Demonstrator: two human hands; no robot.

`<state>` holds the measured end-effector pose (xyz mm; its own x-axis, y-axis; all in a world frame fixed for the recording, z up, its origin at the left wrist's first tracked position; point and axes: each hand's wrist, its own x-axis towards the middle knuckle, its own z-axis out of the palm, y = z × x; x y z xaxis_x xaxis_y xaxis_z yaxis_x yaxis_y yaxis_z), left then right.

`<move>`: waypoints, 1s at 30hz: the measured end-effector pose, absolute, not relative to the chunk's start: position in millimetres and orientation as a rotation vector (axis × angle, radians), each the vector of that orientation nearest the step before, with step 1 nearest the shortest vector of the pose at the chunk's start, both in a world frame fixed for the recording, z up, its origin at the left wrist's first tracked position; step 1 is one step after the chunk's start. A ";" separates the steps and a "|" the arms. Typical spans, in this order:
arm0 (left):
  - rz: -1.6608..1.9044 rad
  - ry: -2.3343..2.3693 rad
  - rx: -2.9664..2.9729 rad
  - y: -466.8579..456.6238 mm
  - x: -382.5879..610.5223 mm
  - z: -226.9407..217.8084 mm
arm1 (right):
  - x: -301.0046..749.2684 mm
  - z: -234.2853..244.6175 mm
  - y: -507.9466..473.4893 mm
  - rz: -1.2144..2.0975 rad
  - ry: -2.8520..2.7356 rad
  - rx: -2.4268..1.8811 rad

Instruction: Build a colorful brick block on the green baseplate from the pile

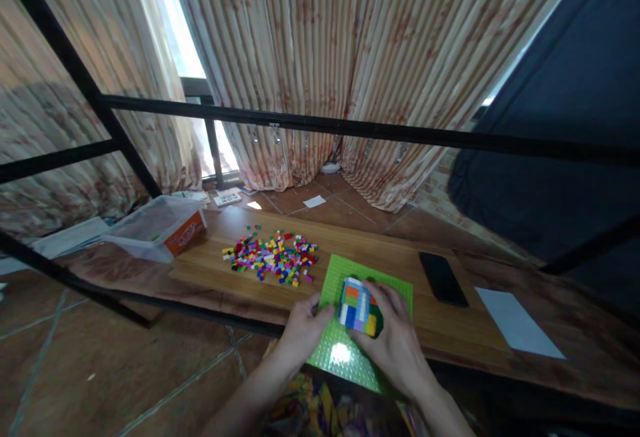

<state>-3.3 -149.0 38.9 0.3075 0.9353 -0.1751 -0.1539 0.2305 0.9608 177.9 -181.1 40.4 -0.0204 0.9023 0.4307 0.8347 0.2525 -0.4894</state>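
Observation:
A green studded baseplate [345, 350] lies at the near edge of a wooden board [350, 244], tilted and overhanging toward me. A small block built of coloured bricks [356, 305] stands over its middle. My right hand [395, 340] is wrapped round the block's right and near side. My left hand [303, 330] has its fingers curled against the block's left side and the plate's left edge. A loose heap of small coloured bricks [273, 257] is spread on the board, behind and to the left of the plate.
A clear plastic box with an orange label [160, 227] sits at the left. A black phone [443, 278] and a white sheet [517, 322] lie to the right. Black metal frame bars [350, 127] cross in front; curtains hang behind.

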 end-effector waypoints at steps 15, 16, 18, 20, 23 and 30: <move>1.196 1.825 1.697 -104.7 -104.7 -11.0 | 219.8 -20.6 -63.3 0.294 -1.988 -1.767; 1.248 1.913 1.709 -95.1 -117.7 -13.2 | 208.7 -19.3 -65.1 0.258 -1.969 -1.716; 1.331 2.080 1.712 -70.9 -143.9 -17.3 | 175.5 -15.0 -68.0 0.285 -1.935 -1.584; 1.281 2.234 1.686 -42.5 -166.5 -21.2 | 133.4 -13.2 -65.6 0.324 -1.912 -1.514; 1.129 2.324 1.701 -3.9 -185.8 -28.2 | 77.2 -21.8 -48.8 0.312 -1.760 -1.690; 1.050 2.216 1.875 19.5 -168.7 -46.9 | 33.5 -53.7 -9.4 0.111 -1.609 -1.892</move>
<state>-168.7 19.5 -46.9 -0.2613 0.8902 0.3732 0.8527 0.0317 0.5215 33.5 -9.4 -53.7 0.2457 0.9102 0.3334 0.8557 -0.0421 -0.5157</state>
